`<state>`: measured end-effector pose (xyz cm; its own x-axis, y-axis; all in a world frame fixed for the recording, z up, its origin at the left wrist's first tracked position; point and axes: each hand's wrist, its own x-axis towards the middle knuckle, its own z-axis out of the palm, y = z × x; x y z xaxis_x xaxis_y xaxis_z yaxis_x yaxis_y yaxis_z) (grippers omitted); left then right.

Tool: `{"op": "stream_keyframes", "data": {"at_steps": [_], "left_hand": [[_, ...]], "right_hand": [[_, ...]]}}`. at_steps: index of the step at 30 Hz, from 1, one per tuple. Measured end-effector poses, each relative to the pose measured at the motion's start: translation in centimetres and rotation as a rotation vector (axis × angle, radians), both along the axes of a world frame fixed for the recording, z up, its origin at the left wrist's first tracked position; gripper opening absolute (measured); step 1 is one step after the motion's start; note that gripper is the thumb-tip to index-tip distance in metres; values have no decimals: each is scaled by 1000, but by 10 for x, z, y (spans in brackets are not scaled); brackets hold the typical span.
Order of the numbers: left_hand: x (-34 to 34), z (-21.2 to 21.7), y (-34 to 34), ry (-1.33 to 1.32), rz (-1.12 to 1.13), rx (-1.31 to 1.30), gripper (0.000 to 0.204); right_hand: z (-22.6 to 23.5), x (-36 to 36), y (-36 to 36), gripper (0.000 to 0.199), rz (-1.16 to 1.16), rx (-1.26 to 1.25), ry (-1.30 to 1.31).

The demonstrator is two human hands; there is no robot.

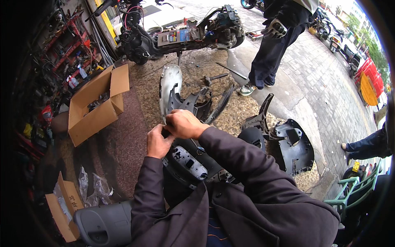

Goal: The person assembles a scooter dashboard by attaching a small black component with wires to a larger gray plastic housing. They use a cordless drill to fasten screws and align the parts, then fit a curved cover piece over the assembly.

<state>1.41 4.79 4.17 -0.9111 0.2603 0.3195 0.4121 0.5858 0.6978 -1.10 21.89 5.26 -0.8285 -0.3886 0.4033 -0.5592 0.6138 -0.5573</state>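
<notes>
A dark plastic scooter fairing (190, 102) stretches away from my lap, with a silver-white panel (170, 78) along its far left side. On its near part sits a grey housing (189, 163) with holes in it. My left hand (159, 141) is closed at the fairing's left edge, thumb and fingers pinched together. Over it bends my right hand (185, 124), also closed, its fingertips meeting the left ones. Whatever lies between the fingers is hidden by the hands.
Beyond stands a stripped scooter frame (181, 36). A hammer (215, 78) lies on the ground near a person's legs (267, 57). Loose dark panels (293, 144) rest at the right, an open cardboard box (92, 115) at the left. A green stool (349, 191) stands lower right.
</notes>
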Motion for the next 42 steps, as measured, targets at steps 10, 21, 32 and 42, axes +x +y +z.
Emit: {"op": "stream_keyframes", "data": {"at_steps": [10,21,32,42], "left_hand": [[2,3,2,-38,13,4,39],[-1,-2,0,-34,10,-17,39],[-2,-5,1,-43,7,17,36],[1,1,0,-125,18,-8,37]], "right_hand": [[-4,-7,5,26,42,-3,-50],[2,-8,4,22,54,12,-132],[-4,-3,2,24,34,9,-76],[64,49,99,30,-43,-248,212]]}}
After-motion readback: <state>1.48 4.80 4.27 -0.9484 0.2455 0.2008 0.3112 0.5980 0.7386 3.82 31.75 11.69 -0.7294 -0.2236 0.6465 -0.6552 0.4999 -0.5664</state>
